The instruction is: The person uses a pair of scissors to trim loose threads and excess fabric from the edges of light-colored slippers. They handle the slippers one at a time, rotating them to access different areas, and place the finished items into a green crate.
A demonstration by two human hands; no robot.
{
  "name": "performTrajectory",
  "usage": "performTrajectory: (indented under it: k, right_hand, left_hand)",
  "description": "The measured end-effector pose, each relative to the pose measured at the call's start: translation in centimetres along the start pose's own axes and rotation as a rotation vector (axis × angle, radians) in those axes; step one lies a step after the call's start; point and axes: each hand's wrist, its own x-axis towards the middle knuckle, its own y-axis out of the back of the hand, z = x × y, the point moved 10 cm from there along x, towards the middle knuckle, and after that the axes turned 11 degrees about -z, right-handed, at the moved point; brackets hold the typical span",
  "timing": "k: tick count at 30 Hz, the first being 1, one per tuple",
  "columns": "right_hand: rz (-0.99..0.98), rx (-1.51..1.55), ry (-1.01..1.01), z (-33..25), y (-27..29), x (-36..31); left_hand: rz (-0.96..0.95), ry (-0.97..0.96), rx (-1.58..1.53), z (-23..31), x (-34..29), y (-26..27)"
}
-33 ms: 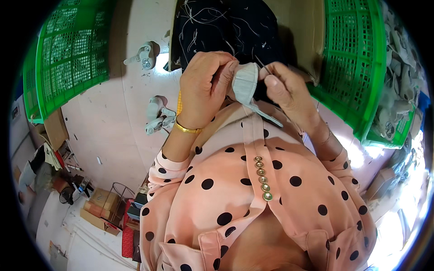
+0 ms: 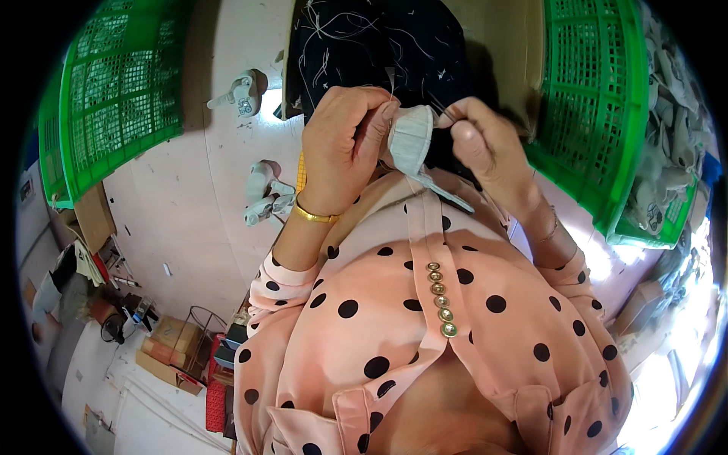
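Left hand (image 2: 343,144) raised, fingers curled; pale cup-shaped piece (image 2: 410,140) pinched at left edge, held near dark trousers (image 2: 428,45). Right hand (image 2: 489,148) opposite, fingers bent; thin dark tool (image 2: 437,102) pinched by fingertips just beside piece's right rim.

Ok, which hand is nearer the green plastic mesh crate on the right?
Right. The right hand is just left of the crate; the left hand is farther left, pinching the pale grey, cup-shaped fabric piece.
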Motion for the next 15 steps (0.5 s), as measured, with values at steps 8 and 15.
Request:
performTrajectory:
  k: [8, 15]
  right_hand:
    - [-0.113, -0.639, 0.016, -2.4, 0.5, 1.5]
    - [-0.184, -0.73, 0.024, -2.4, 0.0, 2.2]
  left_hand:
    - [0.087, -0.019, -0.019, 0.1, 0.4, -0.6]
    - [0.116, -0.128, 0.036, 1.3, 0.6, -0.7]
